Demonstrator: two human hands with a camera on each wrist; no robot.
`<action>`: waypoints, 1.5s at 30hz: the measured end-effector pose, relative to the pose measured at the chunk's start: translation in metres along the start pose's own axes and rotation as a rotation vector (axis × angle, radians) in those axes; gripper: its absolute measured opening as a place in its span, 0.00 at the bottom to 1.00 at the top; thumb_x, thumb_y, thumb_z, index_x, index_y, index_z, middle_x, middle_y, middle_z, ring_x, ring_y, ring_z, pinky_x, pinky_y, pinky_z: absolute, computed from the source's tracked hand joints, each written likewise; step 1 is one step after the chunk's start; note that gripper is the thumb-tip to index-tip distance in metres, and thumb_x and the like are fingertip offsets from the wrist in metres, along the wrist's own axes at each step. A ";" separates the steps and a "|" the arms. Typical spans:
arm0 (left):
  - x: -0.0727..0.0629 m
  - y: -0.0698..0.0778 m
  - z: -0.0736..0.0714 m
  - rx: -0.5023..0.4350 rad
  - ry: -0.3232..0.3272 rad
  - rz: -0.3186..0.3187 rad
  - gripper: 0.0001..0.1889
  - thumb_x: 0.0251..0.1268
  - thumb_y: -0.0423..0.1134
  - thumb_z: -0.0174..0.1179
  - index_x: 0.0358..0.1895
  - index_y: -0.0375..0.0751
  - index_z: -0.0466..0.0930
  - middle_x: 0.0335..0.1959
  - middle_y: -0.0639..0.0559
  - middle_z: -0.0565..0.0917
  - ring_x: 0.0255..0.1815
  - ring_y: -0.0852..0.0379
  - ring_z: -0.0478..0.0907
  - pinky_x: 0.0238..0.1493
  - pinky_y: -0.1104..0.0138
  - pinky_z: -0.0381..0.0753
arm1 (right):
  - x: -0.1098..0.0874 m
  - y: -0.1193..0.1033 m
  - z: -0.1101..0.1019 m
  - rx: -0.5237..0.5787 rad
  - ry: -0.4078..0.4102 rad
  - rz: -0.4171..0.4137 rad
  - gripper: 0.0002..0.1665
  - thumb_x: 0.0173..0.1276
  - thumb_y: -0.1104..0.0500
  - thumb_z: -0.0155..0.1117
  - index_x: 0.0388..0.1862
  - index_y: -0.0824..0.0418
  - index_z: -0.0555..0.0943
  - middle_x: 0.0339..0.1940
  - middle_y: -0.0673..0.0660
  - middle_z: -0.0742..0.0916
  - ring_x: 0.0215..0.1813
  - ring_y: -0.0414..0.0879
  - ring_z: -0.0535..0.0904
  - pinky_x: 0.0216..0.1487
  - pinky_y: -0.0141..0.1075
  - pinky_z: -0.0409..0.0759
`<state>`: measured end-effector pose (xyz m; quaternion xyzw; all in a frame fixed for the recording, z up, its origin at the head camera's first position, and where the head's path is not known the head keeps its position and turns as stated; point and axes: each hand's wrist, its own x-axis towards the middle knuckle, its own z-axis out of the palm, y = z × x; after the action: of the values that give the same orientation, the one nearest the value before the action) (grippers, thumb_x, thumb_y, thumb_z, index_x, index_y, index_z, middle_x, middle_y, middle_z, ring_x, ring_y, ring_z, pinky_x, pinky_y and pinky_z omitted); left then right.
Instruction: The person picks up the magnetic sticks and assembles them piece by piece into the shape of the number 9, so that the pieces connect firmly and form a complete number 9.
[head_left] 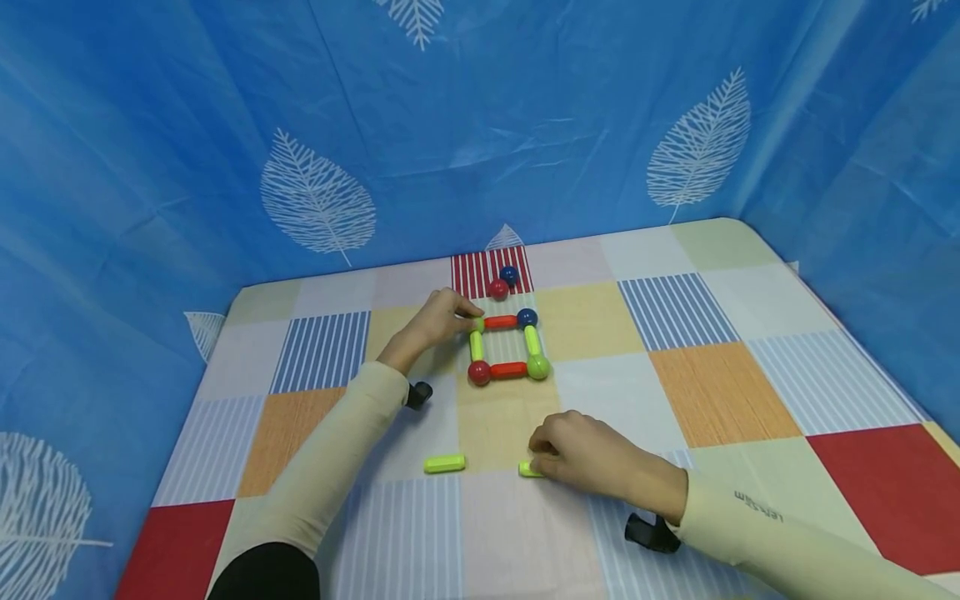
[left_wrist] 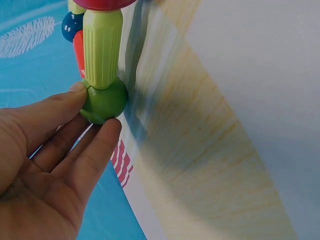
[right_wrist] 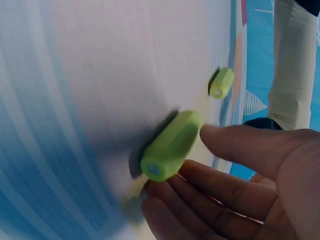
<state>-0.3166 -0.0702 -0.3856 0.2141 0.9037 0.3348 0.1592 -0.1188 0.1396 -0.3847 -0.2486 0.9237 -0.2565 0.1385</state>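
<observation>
Square frame of balls and sticks [head_left: 509,370] lies mid-table, toward the far side. Its far-left corner, a green ball [left_wrist: 104,102], is pinched between thumb and fingertips of the left hand [head_left: 438,321]; from the head that ball is mostly covered, while the left wrist view shows it plainly, though there the red ball [head_left: 479,372] is cut by the top edge. Right hand [head_left: 592,454] half curled at a lime stick [right_wrist: 172,145] nearer the person, thumb and fingers on opposite sides; cannot tell whether the grip is closed. Head view gives only this stick's left end; right wrist view gives nearly its whole length and a pale grey disc in one end. Blurred patch below it there, not identifiable. Second lime stick [head_left: 445,463] lies to the left, well apart. Beyond the frame, a loose red ball and dark blue ball [head_left: 508,275] sit side by side, on or beside a red-striped patch of the tablecloth [head_left: 600,321]. Right sleeve [head_left: 795,533] carries small dark lettering, upside down, too small to read surely. Black device at each wrist, partly hidden. Blue leaf-print curtain [head_left: 480,125] behind.
</observation>
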 end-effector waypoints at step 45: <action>-0.002 0.004 0.001 -0.015 -0.010 -0.036 0.13 0.65 0.29 0.63 0.52 0.35 0.85 0.49 0.43 0.86 0.52 0.50 0.80 0.47 0.63 0.82 | 0.025 0.044 -0.030 0.032 0.252 0.196 0.13 0.53 0.69 0.72 0.40 0.68 0.87 0.30 0.55 0.87 0.35 0.46 0.83 0.37 0.41 0.83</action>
<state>-0.3138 -0.0681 -0.3835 0.1980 0.9041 0.3378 0.1712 -0.1687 0.1709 -0.3867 -0.1207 0.9494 -0.2856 0.0499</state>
